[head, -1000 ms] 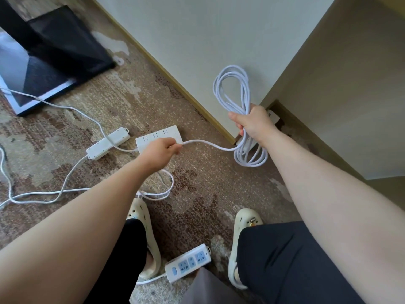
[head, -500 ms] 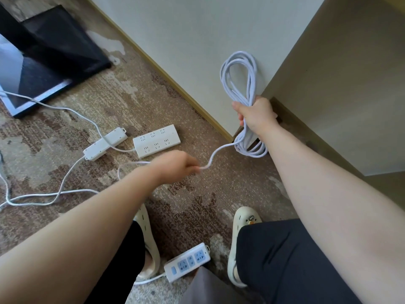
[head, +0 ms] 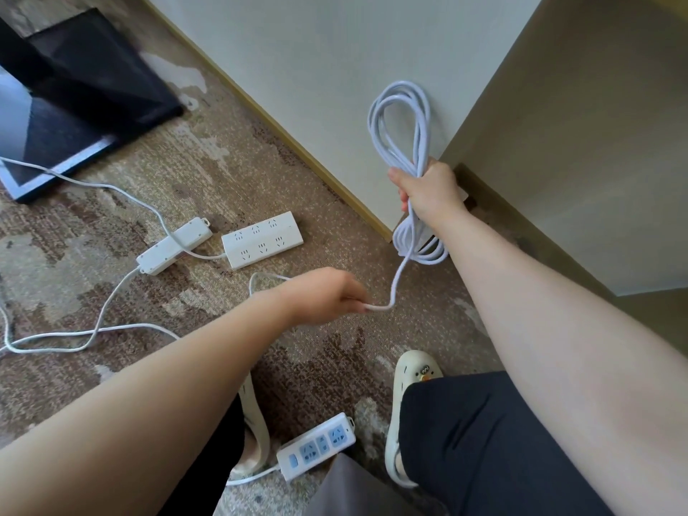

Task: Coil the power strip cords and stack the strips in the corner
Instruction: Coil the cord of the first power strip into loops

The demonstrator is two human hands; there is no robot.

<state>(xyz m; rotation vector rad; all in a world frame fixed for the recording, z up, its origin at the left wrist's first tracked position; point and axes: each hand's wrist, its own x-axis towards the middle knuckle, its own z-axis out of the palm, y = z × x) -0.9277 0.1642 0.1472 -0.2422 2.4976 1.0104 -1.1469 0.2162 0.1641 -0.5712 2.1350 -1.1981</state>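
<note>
Left hand (head: pixel 327 294) has drawn the cord (head: pixel 395 283) back from the six-outlet strip (head: pixel 262 240).

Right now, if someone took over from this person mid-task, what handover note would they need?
Right hand: shut on the coiled cord, held up near the wall corner.
Left hand: pinching the loose run of that cord.
On the carpet: six-outlet strip, slim white strip with its cord uncoiled, blue-socket strip between the feet.
Done: most of one cord coiled.
Left: finish this coil, coil the others, stack the strips in the corner.
</note>
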